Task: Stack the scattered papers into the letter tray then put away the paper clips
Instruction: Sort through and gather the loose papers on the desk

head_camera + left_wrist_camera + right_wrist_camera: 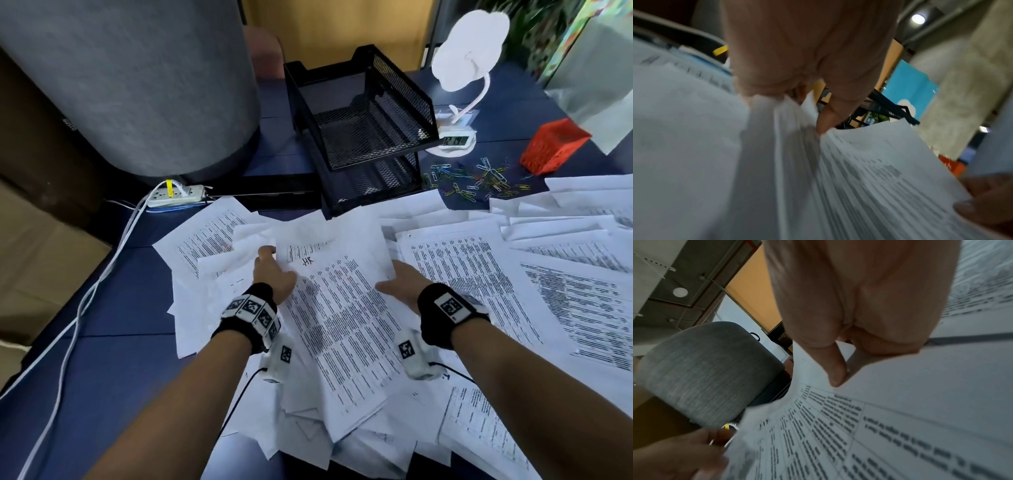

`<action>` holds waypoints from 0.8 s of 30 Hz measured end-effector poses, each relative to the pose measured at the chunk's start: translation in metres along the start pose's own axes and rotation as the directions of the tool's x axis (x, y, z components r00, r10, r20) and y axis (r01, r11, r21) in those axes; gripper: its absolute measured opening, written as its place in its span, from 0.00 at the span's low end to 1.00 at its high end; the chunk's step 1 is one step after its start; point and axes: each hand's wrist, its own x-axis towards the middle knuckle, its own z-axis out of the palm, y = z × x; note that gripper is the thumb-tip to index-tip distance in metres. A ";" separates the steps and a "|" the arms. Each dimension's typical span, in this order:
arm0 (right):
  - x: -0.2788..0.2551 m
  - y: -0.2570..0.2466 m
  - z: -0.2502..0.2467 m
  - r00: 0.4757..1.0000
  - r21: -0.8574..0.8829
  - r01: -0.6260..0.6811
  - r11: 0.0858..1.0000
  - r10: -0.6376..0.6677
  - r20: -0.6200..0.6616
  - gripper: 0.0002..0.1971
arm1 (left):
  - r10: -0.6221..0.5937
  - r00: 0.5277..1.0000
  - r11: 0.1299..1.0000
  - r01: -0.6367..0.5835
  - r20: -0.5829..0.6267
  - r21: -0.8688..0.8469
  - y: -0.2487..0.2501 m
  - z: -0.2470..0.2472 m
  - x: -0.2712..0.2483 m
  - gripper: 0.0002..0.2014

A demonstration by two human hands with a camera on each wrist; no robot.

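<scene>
Both hands on paper stack (337,308): left hand (274,279) pinching left edge, right hand (400,287) pinching right edge, tray (363,113) just beyond.

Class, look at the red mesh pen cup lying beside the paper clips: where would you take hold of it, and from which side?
The red mesh pen cup lies tipped on its side on the table. Probably best: come from above and pinch across its two long side walls near the middle, since they look flat and nothing crowds them.

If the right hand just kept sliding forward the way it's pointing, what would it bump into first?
Probably the black mesh letter tray. The right hand, gripping the paper bundle, points up-left toward it; only loose papers lie between, though depth is hard to judge.
</scene>
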 end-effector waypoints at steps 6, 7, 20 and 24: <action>0.004 0.001 -0.002 1.000 -0.082 -0.006 0.997 0.006 -0.006 0.24 | -0.223 0.902 0.889 0.033 0.369 0.457 -0.001 -0.031 0.007 0.17; 0.005 0.002 -0.002 1.000 -0.092 -0.008 0.996 0.008 0.010 0.24 | -0.195 0.893 0.851 -0.052 0.406 0.523 0.000 -0.033 0.007 0.09; 0.010 0.016 -0.006 0.998 0.221 0.000 0.975 0.015 -0.065 0.19 | 0.077 0.997 0.996 -0.077 0.001 -0.036 0.002 -0.014 -0.001 0.38; -0.002 -0.001 -0.014 0.997 0.494 0.050 0.868 -0.018 -0.070 0.18 | -0.045 0.999 0.936 0.048 0.017 -0.349 -0.004 -0.007 -0.009 0.32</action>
